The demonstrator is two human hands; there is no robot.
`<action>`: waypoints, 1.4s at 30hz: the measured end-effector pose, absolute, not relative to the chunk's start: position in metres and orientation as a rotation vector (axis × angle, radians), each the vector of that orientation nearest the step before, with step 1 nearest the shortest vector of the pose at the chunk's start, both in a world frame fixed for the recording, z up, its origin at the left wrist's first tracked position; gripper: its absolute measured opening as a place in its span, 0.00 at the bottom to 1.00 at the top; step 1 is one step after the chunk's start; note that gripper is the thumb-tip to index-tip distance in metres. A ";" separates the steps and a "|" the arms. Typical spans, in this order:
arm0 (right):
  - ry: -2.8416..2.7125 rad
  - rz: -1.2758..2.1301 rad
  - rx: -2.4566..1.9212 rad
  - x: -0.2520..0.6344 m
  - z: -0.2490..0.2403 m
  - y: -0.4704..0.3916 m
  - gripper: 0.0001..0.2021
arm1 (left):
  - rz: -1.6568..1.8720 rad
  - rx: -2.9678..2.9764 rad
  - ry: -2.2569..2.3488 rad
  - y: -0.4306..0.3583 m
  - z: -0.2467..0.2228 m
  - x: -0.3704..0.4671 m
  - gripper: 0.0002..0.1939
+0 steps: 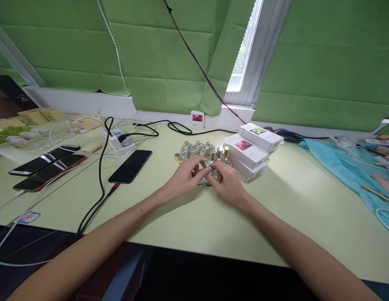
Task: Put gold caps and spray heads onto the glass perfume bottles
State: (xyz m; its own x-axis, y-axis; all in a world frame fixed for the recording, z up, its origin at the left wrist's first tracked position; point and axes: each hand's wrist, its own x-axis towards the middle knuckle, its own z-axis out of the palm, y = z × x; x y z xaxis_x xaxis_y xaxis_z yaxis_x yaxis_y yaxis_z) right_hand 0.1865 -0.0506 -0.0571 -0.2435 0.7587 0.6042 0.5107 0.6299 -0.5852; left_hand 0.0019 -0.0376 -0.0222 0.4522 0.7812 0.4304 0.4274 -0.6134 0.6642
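Note:
My left hand and my right hand meet around one clear glass perfume bottle on the table. Fingers of both hands close in from either side near its top, where a round shiny cap shows between them. Much of this bottle is hidden by my fingers. Just behind stand several more glass perfume bottles. A few silver and gold caps show beyond my right hand, and one gold cap is by my left hand.
White boxes with pictures are stacked right of the bottles; another box stands against the wall. Left lie a charging phone, two more phones, a power strip and loose cables. A blue plastic sheet lies right.

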 end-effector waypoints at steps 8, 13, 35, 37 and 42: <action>-1.922 0.314 -0.989 0.186 -0.058 -0.050 0.03 | 1.040 2.258 1.047 -0.036 -0.027 0.003 0.12; -1.920 0.307 -0.982 0.186 -0.058 -0.050 0.04 | 1.060 2.264 1.011 -0.035 -0.027 0.002 0.12; -1.930 0.319 -1.004 0.186 -0.059 -0.050 0.03 | 1.063 2.315 1.030 -0.036 -0.027 0.002 0.11; -1.928 0.318 -1.000 0.186 -0.059 -0.050 0.04 | 1.062 2.314 1.022 -0.036 -0.027 0.002 0.11; -1.928 0.318 -1.002 0.186 -0.058 -0.051 0.05 | 1.031 2.291 1.016 -0.036 -0.024 0.001 0.14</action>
